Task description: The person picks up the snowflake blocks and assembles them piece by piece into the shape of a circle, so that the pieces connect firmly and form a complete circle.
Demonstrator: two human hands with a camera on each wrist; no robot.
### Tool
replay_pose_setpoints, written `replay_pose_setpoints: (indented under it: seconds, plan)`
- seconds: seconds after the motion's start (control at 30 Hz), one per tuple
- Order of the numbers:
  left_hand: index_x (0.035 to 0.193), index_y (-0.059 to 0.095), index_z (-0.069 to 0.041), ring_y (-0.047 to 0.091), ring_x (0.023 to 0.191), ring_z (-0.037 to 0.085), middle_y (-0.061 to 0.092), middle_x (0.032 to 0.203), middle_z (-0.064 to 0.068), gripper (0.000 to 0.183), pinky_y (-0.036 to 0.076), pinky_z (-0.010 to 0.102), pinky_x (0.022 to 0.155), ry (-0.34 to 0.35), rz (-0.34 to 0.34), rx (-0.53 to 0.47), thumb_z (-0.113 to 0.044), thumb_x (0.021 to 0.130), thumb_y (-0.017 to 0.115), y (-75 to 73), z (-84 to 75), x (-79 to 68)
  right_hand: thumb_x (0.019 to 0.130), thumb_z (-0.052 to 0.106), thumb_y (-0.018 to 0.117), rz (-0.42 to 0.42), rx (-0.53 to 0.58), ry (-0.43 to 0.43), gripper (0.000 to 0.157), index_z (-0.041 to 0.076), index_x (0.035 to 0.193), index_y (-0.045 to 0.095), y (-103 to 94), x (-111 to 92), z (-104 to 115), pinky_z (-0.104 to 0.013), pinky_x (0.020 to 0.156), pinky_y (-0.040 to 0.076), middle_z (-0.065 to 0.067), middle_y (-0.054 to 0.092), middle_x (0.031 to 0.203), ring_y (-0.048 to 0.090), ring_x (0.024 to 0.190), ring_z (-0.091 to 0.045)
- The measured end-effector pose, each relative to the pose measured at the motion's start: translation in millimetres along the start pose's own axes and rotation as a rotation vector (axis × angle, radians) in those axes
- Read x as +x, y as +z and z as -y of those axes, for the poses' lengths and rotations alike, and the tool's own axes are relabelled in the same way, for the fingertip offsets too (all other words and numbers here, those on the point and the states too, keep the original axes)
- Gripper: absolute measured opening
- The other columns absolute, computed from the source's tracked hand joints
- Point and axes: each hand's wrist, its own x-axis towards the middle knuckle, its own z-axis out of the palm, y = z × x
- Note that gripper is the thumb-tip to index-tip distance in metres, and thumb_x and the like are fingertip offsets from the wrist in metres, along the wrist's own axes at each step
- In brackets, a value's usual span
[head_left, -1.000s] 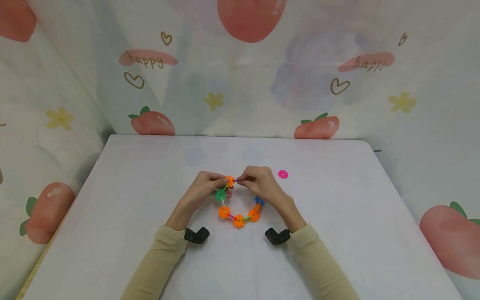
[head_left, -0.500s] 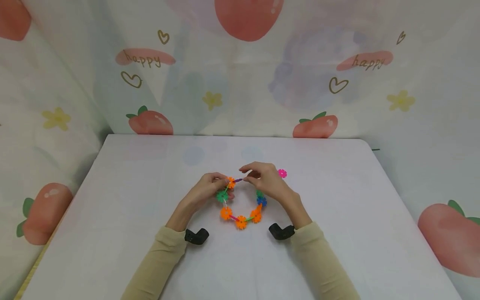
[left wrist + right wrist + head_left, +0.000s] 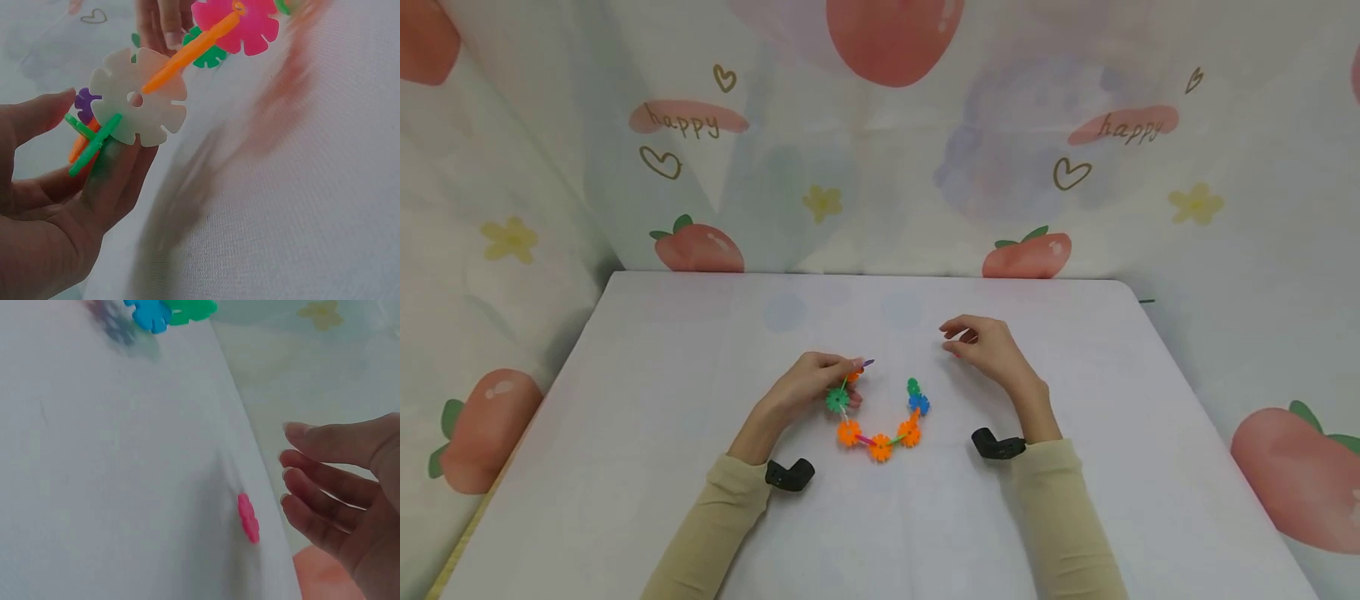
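A curved chain of interlocked plastic snowflake discs [image 3: 881, 447] in orange, green, blue and other colours hangs from my left hand [image 3: 805, 383]. The thumb and fingers of that hand pinch its upper left end, by an orange disc [image 3: 853, 377] and a purple disc [image 3: 868, 363]. In the left wrist view a white disc [image 3: 137, 97] stands by the fingers. The chain's other end, a green disc [image 3: 913, 386], is apart from both hands. My right hand [image 3: 992, 350], fingers loosely bent and holding nothing, hovers over a loose pink disc [image 3: 248, 517], mostly hidden in the head view.
A white cloth covers the table [image 3: 625, 467], whose far edge meets a printed curtain [image 3: 880, 167]. Black wrist-worn devices [image 3: 790, 475] sit at both cuffs.
My right hand has let go of the purple disc and moved right, to the pink disc. The left hand still holds the chain end, which has tilted a little.
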Motion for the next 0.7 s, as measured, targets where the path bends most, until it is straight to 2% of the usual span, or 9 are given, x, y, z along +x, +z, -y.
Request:
replay_pose_setpoints:
  seconds: [0.1, 0.3, 0.47, 0.7]
  plan:
    - [0.113, 0.069, 0.005, 0.077, 0.075, 0.022, 0.073, 0.082, 0.011, 0.049, 0.061, 0.03, 0.084, -0.003, 0.007, -0.013, -0.041, 0.098, 0.069, -0.1, 1.2, 0.5, 0.095, 0.013, 0.072, 0.01, -0.022, 0.057, 0.028, 0.003, 0.122, 0.073, -3.8, -0.5, -11.4, -0.037, 0.082, 0.056, -0.015, 0.073, 0.111, 0.068, 0.095, -0.029]
    - [0.114, 0.068, 0.006, 0.076, 0.072, 0.025, 0.072, 0.082, 0.013, 0.05, 0.063, 0.035, 0.078, -0.005, 0.02, -0.046, -0.04, 0.097, 0.071, 0.1, 2.3, 0.2, 0.094, 0.012, 0.071, 0.035, -0.091, 0.149, 0.034, -0.003, 0.124, 0.069, -5.4, -0.1, -23.9, -0.046, 0.089, 0.058, -0.021, 0.068, 0.113, 0.065, 0.1, -0.035]
    - [0.115, 0.067, 0.007, 0.076, 0.07, 0.025, 0.071, 0.081, 0.013, 0.048, 0.064, 0.038, 0.077, -0.004, 0.037, -0.07, -0.037, 0.097, 0.072, 0.3, 2.2, 0.0, 0.093, 0.013, 0.074, 0.058, -0.139, 0.165, 0.034, -0.007, 0.12, 0.069, -2.4, 0.5, -25.6, -0.047, 0.09, 0.056, -0.022, 0.065, 0.11, 0.061, 0.1, -0.035]
    - [0.118, 0.064, 0.009, 0.075, 0.071, 0.023, 0.071, 0.084, 0.012, 0.042, 0.063, 0.037, 0.079, 0.028, 0.065, -0.05, -0.031, 0.104, 0.063, 0.3, 1.2, 0.1, 0.09, 0.012, 0.079, 0.063, -0.09, 0.169, 0.032, -0.003, 0.113, 0.062, 1.0, 1.1, -22.7, -0.045, 0.088, 0.055, -0.019, 0.068, 0.104, 0.061, 0.096, -0.032]
